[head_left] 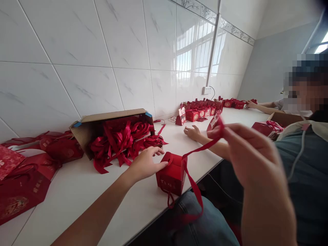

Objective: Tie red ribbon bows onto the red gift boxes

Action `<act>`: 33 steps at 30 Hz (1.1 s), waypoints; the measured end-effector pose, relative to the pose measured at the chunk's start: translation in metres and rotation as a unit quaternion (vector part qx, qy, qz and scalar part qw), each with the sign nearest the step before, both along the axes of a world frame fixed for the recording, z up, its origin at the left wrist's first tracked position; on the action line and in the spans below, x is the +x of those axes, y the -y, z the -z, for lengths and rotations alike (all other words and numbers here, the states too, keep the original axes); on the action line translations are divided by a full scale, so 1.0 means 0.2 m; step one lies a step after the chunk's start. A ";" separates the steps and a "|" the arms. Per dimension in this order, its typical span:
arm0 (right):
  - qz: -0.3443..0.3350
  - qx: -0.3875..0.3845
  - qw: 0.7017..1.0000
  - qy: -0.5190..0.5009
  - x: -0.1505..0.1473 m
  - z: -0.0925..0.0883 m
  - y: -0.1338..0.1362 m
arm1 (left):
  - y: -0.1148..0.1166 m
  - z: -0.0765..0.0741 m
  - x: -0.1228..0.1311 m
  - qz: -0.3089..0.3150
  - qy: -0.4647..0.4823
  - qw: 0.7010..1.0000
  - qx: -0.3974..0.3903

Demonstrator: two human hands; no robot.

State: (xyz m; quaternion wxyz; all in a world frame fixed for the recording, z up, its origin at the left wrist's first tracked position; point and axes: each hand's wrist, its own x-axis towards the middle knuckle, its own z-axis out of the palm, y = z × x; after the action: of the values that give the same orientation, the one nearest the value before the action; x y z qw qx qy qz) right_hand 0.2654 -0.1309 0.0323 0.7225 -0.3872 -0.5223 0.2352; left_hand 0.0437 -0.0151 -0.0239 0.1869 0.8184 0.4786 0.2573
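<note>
A small red gift box [170, 176] with gold lettering stands at the table's front edge, a twisted cord hanging from its near side. My left hand [147, 162] rests against it, thumb on the top by the handle and fingers apart. A red ribbon [196, 191] runs from the box's right side, with one loop drooping over the edge toward my lap. Raised at the right, my right hand [246, 150] pinches the ribbon's upper part and stretches it away from the box. That hand is slightly blurred.
An open cardboard box [112, 118] of red ribbons lies behind my left hand. Larger red gift boxes [25, 184] stand at the left. Finished-looking small red boxes [197, 114] line the wall. A co-worker [304, 164] sits at my right, a hand [193, 132] reaching across the table.
</note>
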 end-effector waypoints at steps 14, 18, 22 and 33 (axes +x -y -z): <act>-0.088 -0.167 0.976 0.109 -0.16 0.28 -0.33 | 0.06 -0.11 -0.03 0.005 0.035 0.992 -0.120; -0.079 -0.233 0.950 0.193 -0.23 0.34 -0.37 | 0.05 -0.11 -0.02 -0.009 0.041 0.993 -0.111; -0.057 -0.248 0.939 0.233 -0.27 0.35 -0.40 | 0.05 -0.11 -0.03 -0.002 0.039 0.993 -0.115; -0.025 -0.244 0.932 0.266 -0.32 0.38 -0.46 | 0.07 -0.10 -0.03 0.015 0.027 0.992 -0.124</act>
State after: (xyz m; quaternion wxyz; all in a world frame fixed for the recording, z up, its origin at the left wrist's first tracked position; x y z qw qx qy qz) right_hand 0.2021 -0.0390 -0.0429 0.4338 -0.5869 -0.6316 0.2618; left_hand 0.0379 -0.0293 -0.0032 0.3036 0.7888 0.4890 0.2156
